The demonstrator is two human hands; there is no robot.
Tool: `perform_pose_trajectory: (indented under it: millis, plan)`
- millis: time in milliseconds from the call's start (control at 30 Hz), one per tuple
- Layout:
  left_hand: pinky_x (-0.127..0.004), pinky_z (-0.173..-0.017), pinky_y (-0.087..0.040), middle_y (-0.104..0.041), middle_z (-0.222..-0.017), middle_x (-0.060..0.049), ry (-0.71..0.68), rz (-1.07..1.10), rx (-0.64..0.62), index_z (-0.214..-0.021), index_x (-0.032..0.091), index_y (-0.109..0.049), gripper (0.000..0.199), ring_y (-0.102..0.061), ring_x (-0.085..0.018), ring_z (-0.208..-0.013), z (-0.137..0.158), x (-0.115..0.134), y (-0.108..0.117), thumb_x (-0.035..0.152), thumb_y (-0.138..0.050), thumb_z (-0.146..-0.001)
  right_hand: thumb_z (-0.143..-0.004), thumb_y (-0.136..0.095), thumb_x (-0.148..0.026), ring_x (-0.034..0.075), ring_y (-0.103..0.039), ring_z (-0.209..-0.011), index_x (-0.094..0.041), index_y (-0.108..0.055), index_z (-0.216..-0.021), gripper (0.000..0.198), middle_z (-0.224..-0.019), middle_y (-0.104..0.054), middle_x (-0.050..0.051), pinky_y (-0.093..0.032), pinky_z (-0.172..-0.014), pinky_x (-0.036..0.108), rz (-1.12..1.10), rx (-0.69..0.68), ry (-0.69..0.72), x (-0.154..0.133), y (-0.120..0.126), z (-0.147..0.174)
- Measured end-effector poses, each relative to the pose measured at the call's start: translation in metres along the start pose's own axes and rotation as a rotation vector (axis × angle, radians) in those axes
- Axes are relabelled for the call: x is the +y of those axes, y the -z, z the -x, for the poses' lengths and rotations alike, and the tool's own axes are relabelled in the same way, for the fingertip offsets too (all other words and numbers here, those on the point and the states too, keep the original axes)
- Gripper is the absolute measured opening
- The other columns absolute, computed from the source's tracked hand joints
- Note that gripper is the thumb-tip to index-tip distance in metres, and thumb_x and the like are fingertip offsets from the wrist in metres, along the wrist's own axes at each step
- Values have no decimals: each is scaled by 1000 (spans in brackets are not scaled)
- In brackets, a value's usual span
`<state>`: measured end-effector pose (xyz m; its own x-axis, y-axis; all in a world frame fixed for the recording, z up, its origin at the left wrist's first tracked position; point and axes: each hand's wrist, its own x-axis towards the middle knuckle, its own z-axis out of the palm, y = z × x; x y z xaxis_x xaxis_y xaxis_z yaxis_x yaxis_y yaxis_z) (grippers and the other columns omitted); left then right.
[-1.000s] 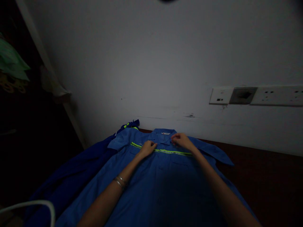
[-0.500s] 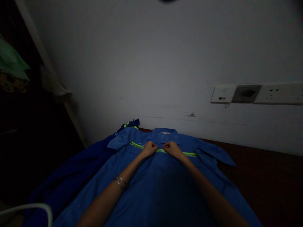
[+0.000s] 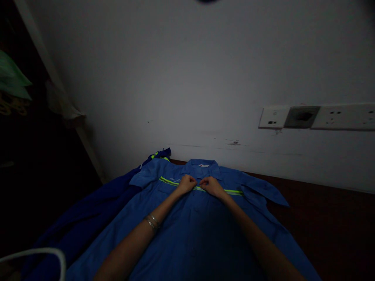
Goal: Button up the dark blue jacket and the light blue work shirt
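Note:
A blue short-sleeved work shirt lies spread out, collar towards the wall, with a yellow-green and silver stripe across the chest. My left hand pinches at the shirt's front placket by the stripe, below the collar. Close beside it, my right hand pinches the placket from the other side, the fingertips of both hands nearly meeting. Whatever small part lies between the fingertips, such as a button, is too small and dark to make out. Bracelets circle my left wrist.
Darker blue clothing with yellow-green trim lies at the left, under the shirt's edge. The dark reddish surface shows at right. Wall sockets sit above. A white curved tube is at bottom left; green cloth hangs at far left.
My hands have come slightly closer together at the placket, the right one moving a little to the left. The whole view has shifted slightly.

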<state>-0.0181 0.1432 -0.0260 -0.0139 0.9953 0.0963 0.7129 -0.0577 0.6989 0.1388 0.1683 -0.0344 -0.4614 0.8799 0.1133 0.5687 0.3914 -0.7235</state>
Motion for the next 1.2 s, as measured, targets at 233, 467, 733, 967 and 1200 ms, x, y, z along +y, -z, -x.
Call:
perform_pose_trajectory:
  millis: [233, 467, 733, 967, 1200]
  plan:
    - [-21, -52, -37, -63, -61, -2, 119, 131, 27, -73, 8, -69, 20, -52, -12, -54, -1, -6, -3, 21, -57, -64, -68, -61, -16, 12, -58, -63, -12, -69, -86, 20, -76, -68, 4, -41, -56, 18, -73, -2, -69, -3, 1, -1]
    - [-21, -57, -41, -65, -64, -3, 101, 259, 55, -71, 10, -68, 17, -54, -12, -58, -3, -7, -6, 18, -56, -65, -71, -61, -19, 8, -52, -48, -10, -67, -83, 17, -66, -66, 3, -37, -43, 16, -173, -2, -158, -7, -2, -4]
    - [-19, -51, -37, -62, -62, -2, 55, 334, 77, -74, 9, -67, 17, -51, -9, -53, 0, -2, -6, 17, -54, -68, -69, -62, -17, 6, -48, -43, -12, -65, -79, 12, -65, -64, 0, -38, -38, 15, -260, 18, -205, -8, -3, -6]
    - [-19, -48, -34, -57, -55, 1, 20, 359, 81, -75, 9, -66, 17, -45, -7, -47, 6, 3, -4, 20, -54, -70, -66, -62, -14, 8, -50, -47, -11, -63, -77, 11, -63, -61, 0, -43, -41, 17, -342, 28, -220, -8, -5, -7]
    - [-19, -43, -31, -52, -49, 3, 55, 411, 47, -77, 8, -65, 16, -41, -6, -41, 9, 6, -3, 18, -54, -70, -65, -62, -11, 8, -50, -47, -12, -61, -70, 5, -56, -56, -2, -45, -42, 18, -427, 25, -258, -12, -3, -6]
